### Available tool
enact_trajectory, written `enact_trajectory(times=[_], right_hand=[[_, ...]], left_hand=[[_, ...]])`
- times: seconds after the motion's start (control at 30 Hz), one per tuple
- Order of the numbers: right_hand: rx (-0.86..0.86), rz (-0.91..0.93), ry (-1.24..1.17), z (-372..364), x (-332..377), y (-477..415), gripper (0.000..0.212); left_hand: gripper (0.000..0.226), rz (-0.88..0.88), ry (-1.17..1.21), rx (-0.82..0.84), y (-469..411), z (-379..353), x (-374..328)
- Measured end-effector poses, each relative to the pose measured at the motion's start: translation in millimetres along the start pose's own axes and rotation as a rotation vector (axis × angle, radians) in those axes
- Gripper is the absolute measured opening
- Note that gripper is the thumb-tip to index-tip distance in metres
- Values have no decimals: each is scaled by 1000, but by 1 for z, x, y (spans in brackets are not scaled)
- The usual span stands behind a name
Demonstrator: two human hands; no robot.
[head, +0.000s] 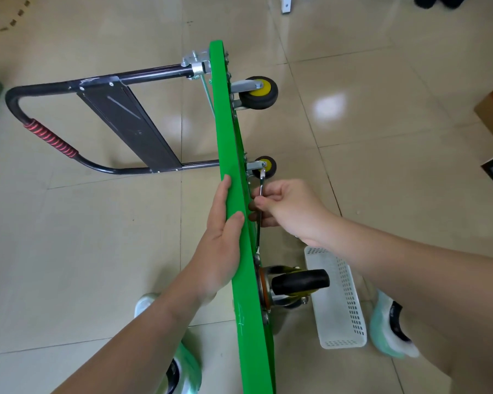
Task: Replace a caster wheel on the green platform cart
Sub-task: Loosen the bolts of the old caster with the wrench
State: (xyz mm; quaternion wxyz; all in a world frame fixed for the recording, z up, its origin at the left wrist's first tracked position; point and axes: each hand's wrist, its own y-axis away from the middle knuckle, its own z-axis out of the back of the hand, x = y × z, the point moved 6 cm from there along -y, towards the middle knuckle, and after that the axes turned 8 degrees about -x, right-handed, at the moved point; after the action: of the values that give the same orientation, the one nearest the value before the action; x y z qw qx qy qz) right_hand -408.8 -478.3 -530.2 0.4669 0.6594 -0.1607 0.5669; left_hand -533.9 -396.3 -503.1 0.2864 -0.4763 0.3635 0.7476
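Cart on its edge, wrench in the fist

Left hand (219, 243) lies flat, fingers straight, pressed against the top side of the cart (231, 155), which stands on edge. Right hand (285, 209) is on the cart's underside, fingers curled tight round a thin wrench (261, 189) that runs along the deck. The black caster (299, 281) sticks out of the underside just below that fist, and the wrench's lower tip ends right above its plate. A white basket (342, 308) lies on the floor beside the caster.
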Motion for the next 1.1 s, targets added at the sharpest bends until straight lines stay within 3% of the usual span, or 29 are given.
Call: enact_trajectory(times=[0.33, 0.83, 1.1], right_hand=[[74, -24, 35, -4, -5, -3, 13], [50, 139, 162, -6, 0, 8, 22], [63, 215, 238, -4, 9, 18, 16]], left_hand=[[59, -15, -12, -5, -2, 2, 5], [60, -4, -31, -18, 0, 1, -1], [60, -18, -40, -16, -3, 2, 4]])
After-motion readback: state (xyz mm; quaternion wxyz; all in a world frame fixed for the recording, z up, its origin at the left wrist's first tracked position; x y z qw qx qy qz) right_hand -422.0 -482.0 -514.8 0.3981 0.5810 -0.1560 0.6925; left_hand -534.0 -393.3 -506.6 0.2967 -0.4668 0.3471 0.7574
